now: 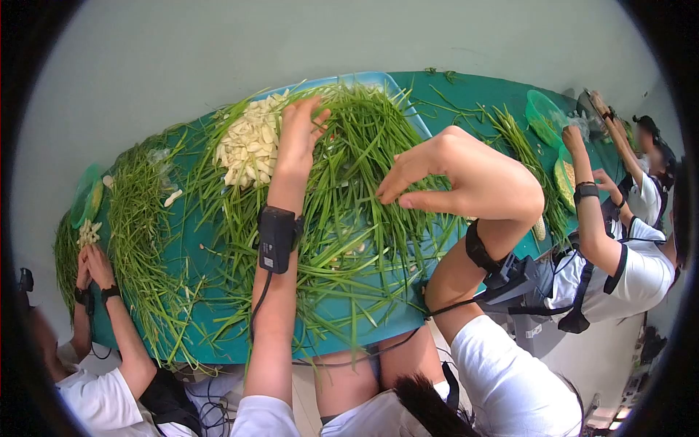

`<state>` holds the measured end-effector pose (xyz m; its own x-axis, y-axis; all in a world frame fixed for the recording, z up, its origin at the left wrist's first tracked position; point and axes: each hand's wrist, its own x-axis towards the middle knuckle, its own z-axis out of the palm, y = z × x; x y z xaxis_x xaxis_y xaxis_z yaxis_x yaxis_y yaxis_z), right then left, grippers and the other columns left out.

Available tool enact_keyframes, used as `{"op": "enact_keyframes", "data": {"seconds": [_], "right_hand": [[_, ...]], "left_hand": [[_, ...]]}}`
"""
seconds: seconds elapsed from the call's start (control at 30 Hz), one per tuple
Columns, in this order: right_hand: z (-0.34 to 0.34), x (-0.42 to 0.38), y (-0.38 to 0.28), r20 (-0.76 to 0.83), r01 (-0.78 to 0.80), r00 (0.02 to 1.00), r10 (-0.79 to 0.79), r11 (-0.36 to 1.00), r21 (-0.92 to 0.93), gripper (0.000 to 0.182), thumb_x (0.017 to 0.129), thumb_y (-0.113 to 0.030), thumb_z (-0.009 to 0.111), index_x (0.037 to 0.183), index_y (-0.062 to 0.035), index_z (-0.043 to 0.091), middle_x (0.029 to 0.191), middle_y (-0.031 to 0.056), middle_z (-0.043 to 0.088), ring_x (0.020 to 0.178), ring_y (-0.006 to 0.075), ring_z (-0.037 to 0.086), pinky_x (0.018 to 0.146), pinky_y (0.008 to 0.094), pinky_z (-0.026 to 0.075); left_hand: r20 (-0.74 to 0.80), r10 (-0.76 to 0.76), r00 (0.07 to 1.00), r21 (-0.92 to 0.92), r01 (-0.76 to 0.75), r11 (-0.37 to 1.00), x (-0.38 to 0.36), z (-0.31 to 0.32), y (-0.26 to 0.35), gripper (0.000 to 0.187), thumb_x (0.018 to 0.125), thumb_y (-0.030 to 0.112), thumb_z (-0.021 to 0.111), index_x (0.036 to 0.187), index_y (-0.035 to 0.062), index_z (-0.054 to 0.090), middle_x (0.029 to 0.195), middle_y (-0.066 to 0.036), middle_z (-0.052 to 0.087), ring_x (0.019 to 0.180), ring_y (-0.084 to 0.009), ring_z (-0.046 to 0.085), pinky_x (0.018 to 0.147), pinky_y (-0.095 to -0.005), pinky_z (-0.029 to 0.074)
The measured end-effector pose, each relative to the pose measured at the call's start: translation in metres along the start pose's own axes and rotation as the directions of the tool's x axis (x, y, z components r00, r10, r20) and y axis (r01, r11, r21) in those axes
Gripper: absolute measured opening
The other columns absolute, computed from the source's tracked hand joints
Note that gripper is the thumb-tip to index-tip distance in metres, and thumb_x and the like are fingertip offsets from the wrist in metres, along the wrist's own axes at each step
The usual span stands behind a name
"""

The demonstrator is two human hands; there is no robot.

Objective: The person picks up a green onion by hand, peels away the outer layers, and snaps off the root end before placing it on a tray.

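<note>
Long green chive-like leaves [357,138] lie in a thick heap, partly over a light blue tray [375,78]. A pile of pale pieces that look like peeled garlic cloves [247,142] rests on their left side. My left hand [302,116] reaches over the leaves just right of that pile, its fingers apart and nothing visible in them. Above the right part of the heap hangs my right hand [455,175], wrist bent, fingers pointing left. A gap shows between its thumb and fingers, and I see nothing held there.
More green leaves [142,240] spread along the left of the green table [226,349]. Co-workers' hands [95,266] work at the left; another person's arm [590,197] is at the right. Green baskets [542,109] stand there. A cable [378,360] runs near the table's edge.
</note>
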<state>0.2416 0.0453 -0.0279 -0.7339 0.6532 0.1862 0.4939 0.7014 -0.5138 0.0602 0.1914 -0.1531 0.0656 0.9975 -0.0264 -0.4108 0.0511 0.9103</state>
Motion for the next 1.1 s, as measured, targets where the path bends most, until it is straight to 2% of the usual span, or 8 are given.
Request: {"op": "enact_keyframes", "data": {"seconds": [0.17,0.33,0.57,0.67,0.73,0.9,1.0,1.1], "right_hand": [[0.002,-0.001,0.003,-0.042,-0.040,0.998,0.045,0.993,0.110,0.023,0.077,-0.012,0.064,0.095,0.0016,0.067,0.085,0.0150,0.067,0.073,0.0257,0.067,0.066,0.0337,0.052],[-0.002,0.009,-0.003,-0.316,-0.390,0.853,0.416,0.909,0.145,0.035,0.076,-0.015,0.066,0.108,-0.0007,0.062,0.093,0.0155,0.067,0.067,0.0251,0.066,0.063,0.0327,0.052],[0.017,0.047,-0.013,-0.738,0.064,0.619,-0.269,0.954,-0.295,0.068,0.075,-0.024,0.070,0.130,0.0024,0.041,0.115,0.0238,0.056,0.098,0.0310,0.060,0.084,0.0369,0.047],[0.033,0.053,-0.027,-0.613,0.231,0.755,-0.233,0.969,-0.084,0.077,0.077,-0.014,0.071,0.141,-0.0040,0.028,0.134,0.0141,0.044,0.115,0.0230,0.051,0.092,0.0327,0.045],[0.041,0.059,-0.031,-0.588,0.327,0.797,-0.139,0.917,0.227,0.075,0.078,-0.027,0.070,0.134,0.0041,0.030,0.105,0.0218,0.058,0.090,0.0326,0.061,0.077,0.0377,0.048],[0.033,0.052,-0.040,-0.446,0.177,0.885,0.134,0.789,0.589,0.058,0.082,-0.012,0.062,0.130,0.0027,0.033,0.089,0.0152,0.061,0.061,0.0196,0.058,0.056,0.0309,0.046],[0.021,0.046,-0.029,-0.548,0.113,0.817,0.182,0.880,0.461,0.039,0.085,-0.008,0.056,0.121,0.0037,0.046,0.072,0.0088,0.060,0.056,0.0138,0.054,0.052,0.0271,0.043],[0.011,0.029,-0.019,-0.940,-0.027,0.340,0.009,1.000,-0.001,0.030,0.091,-0.007,0.049,0.119,0.0000,0.056,0.075,0.0016,0.060,0.060,0.0044,0.050,0.051,0.0156,0.037]], "left_hand": [[0.079,0.137,0.987,0.091,-0.144,0.985,-0.004,-0.006,0.022,0.027,0.092,0.025,0.050,0.107,0.0021,0.049,0.099,-0.006,0.058,0.088,-0.0131,0.054,0.075,-0.0284,0.040],[0.217,0.610,0.762,0.525,-0.618,0.585,-0.029,-0.004,0.074,0.025,0.093,0.019,0.045,0.081,0.0011,0.057,0.079,-0.007,0.062,0.076,-0.0125,0.053,0.072,-0.0244,0.038],[0.442,0.762,0.473,0.144,-0.876,0.461,-0.103,0.001,0.132,0.029,0.096,0.027,0.038,0.086,0.0041,0.052,0.078,-0.007,0.056,0.075,-0.0134,0.050,0.072,-0.0250,0.036],[0.549,0.734,0.398,-0.002,-0.878,0.478,-0.117,0.009,0.133,0.021,0.095,0.023,0.043,0.100,0.0035,0.048,0.080,-0.008,0.055,0.074,-0.0128,0.049,0.071,-0.0238,0.037],[0.462,0.755,0.466,0.132,-0.878,0.461,-0.124,0.022,0.127,0.020,0.092,0.014,0.049,0.108,0.0022,0.045,0.080,-0.007,0.055,0.073,-0.0102,0.049,0.068,-0.0209,0.038],[0.591,0.665,0.457,0.355,-0.887,0.294,-0.112,0.010,0.130,0.035,0.094,0.013,0.047,0.124,-0.0014,0.036,0.093,-0.008,0.057,0.075,-0.0102,0.051,0.071,-0.0216,0.042],[0.433,0.797,0.421,0.205,-0.907,0.368,-0.109,0.019,0.125,0.033,0.094,0.014,0.045,0.121,-0.0024,0.037,0.095,-0.010,0.058,0.077,-0.0121,0.053,0.075,-0.0239,0.043],[0.201,0.846,0.495,0.234,-0.862,0.449,-0.108,0.014,0.131,0.035,0.091,0.015,0.051,0.119,-0.0018,0.038,0.092,-0.009,0.060,0.073,-0.0127,0.054,0.073,-0.0248,0.044]]}}
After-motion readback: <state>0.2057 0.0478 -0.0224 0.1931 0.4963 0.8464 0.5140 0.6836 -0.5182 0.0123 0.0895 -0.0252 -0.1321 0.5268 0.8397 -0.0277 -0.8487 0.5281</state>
